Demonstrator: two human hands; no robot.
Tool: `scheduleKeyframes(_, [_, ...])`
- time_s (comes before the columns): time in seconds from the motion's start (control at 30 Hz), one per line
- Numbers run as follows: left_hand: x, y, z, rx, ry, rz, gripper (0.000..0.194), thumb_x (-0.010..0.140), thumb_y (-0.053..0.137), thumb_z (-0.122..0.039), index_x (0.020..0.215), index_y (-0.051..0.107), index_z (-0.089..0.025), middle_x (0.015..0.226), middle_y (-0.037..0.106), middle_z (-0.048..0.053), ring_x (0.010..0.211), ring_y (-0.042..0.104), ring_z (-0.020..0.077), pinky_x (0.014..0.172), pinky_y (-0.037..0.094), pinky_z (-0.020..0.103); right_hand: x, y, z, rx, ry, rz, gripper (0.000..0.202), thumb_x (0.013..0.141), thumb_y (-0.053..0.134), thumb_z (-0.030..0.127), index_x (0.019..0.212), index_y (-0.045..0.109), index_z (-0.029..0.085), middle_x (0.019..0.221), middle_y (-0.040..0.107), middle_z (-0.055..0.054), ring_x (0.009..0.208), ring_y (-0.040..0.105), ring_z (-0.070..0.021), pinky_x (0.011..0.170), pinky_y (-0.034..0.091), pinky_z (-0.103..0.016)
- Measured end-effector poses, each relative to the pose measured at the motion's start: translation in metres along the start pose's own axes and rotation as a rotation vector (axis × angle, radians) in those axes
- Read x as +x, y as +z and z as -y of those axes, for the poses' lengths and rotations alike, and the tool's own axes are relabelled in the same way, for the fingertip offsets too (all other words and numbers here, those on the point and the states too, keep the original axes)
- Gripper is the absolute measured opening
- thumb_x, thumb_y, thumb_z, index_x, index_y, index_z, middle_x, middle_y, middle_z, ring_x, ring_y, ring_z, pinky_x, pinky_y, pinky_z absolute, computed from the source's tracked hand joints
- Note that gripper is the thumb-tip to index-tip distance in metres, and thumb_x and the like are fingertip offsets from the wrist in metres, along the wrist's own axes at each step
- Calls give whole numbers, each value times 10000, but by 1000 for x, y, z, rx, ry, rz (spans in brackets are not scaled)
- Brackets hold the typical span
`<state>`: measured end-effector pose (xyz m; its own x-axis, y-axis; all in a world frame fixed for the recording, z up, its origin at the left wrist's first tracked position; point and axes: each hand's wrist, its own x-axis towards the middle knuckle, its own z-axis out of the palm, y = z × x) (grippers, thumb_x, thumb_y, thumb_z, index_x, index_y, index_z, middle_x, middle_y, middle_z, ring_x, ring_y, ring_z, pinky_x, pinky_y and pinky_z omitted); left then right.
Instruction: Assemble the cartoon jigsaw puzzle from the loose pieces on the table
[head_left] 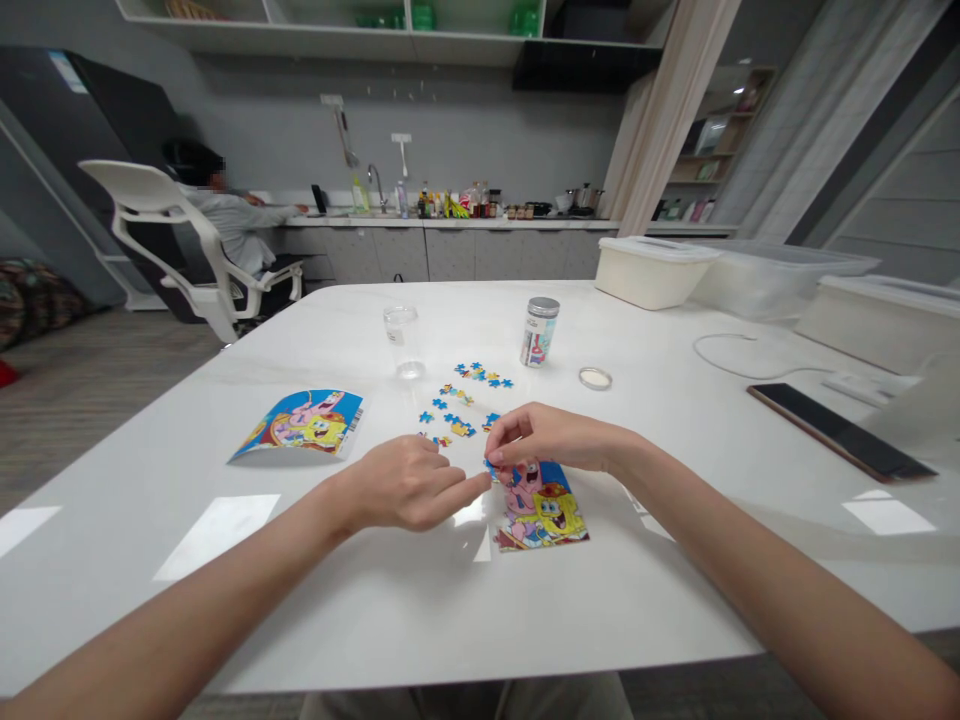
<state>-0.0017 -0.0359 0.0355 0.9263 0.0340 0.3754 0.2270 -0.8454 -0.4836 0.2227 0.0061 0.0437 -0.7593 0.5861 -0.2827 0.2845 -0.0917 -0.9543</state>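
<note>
A partly assembled jigsaw puzzle [551,515], with a yellow and a pink cartoon figure, lies on the white table. My right hand [551,437] is over its top edge, thumb and fingers pinched on a small blue puzzle piece [491,466] at the upper left corner. Close by, my left hand [420,485] has its index finger stretched toward that corner while the other fingers curl in; nothing shows in it. Whether that fingertip touches the puzzle is unclear. Several loose puzzle pieces [459,426] are scattered beyond my hands. A curled picture sheet [311,425] lies at left.
Behind the pieces stand a clear plastic jar [405,345] and a printed canister [539,335], with a round lid [595,378] beside it. A phone [836,430], a cable and storage boxes [652,275] occupy the right side. A person sits in a white chair [180,240] at far left.
</note>
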Motion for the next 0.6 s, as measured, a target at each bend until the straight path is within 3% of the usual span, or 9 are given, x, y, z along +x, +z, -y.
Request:
scheduleKeyframes(0.13, [8, -4, -19, -77, 37, 10, 248, 884, 371, -43, 828, 586, -153, 453, 452, -66, 358, 374, 103, 364, 294, 282, -3, -7, 0, -301, -70, 1, 164, 802, 648, 314, 847, 661, 158, 773, 662, -17, 685, 588, -110, 616, 443, -230])
scheduleKeyframes(0.27, [11, -3, -37, -205, 30, 31, 211, 877, 424, -64, 761, 577, -151, 457, 476, -53, 362, 398, 107, 366, 291, 287, -4, -9, -3, -625, -107, 147, 133, 813, 617, 278, 822, 679, 161, 758, 670, -11, 668, 574, -102, 603, 434, -215])
scheduleKeyframes(0.4, [7, -1, -37, -296, -2, 101, 241, 898, 453, -90, 693, 553, -171, 457, 504, -48, 373, 412, 98, 381, 292, 287, -3, -7, -8, -675, -107, 223, 112, 764, 664, 255, 835, 687, 171, 766, 666, -2, 677, 574, -96, 613, 439, -208])
scheduleKeyframes(0.6, [2, 1, -34, -346, -47, 154, 263, 902, 461, -110, 660, 538, -180, 452, 523, -43, 369, 380, 98, 383, 234, 312, -5, -1, -4, -735, -77, 222, 237, 710, 742, 382, 807, 660, 182, 753, 613, 12, 672, 545, -95, 584, 420, -211])
